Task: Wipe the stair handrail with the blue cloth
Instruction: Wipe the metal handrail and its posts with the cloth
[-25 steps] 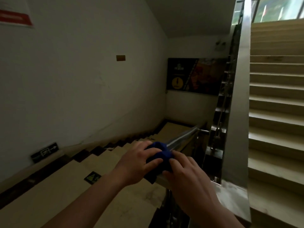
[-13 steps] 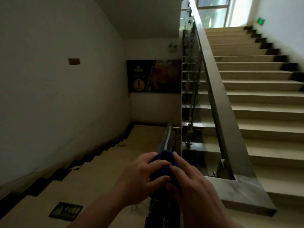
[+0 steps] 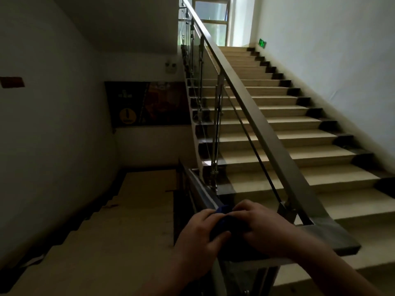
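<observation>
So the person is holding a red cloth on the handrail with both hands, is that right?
Not quite: the head view shows the cloth is blue, not red. The rest holds: the left hand and right hand both grip it on the handrail.

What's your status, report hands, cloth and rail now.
Left hand and right hand both shut on blue cloth. Cloth bunched on handrail. Rail ahead unobstructed.
</observation>
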